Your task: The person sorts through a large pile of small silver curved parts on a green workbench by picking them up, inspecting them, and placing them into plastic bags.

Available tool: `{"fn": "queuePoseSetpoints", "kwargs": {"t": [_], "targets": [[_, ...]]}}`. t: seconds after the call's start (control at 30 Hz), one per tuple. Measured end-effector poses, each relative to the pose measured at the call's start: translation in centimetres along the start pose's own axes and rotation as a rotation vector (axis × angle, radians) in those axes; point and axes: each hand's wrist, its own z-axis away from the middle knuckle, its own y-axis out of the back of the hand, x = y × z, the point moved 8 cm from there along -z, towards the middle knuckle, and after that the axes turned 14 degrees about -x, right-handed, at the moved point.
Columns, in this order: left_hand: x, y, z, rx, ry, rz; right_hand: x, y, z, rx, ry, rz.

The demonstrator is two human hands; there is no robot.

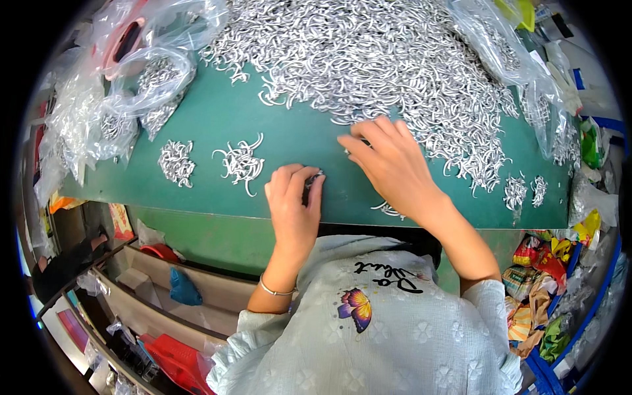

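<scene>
Small curved silver metal pieces [368,59] lie in a broad heap over the far part of the green table [217,118]. My left hand [293,201] is closed near the table's front edge, thumb against bent fingers; a bit of something silver or dark shows at the fingertips, too small to name. At the heap's near edge, my right hand [392,161] has its fingers bent but apart, touching or just above the pieces. A tiny silver bit shows by its thumb. Two small piles, one loose [241,162] and one compact [176,162], sit left of my left hand.
Clear plastic bags with silver pieces [155,82] stand at the far left, another bag [536,99] at the right. Two small piles [515,191] lie near the right front corner. Under the table are a drawer-like tray [217,299] and, at right, colourful packets [540,263].
</scene>
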Motion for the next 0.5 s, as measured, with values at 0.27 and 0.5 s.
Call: {"fn": "queuePoseSetpoints", "kwargs": {"t": [0.27,0.5], "targets": [[-1.2,0.0,0.2,0.02,0.058,0.13,-0.5,-1.5,0.3,0.037,0.01,-0.077],[-1.1,0.0,0.0,0.028,0.047,0.131,-1.3,-1.7,-0.2,-0.031,0.065,0.104]]}}
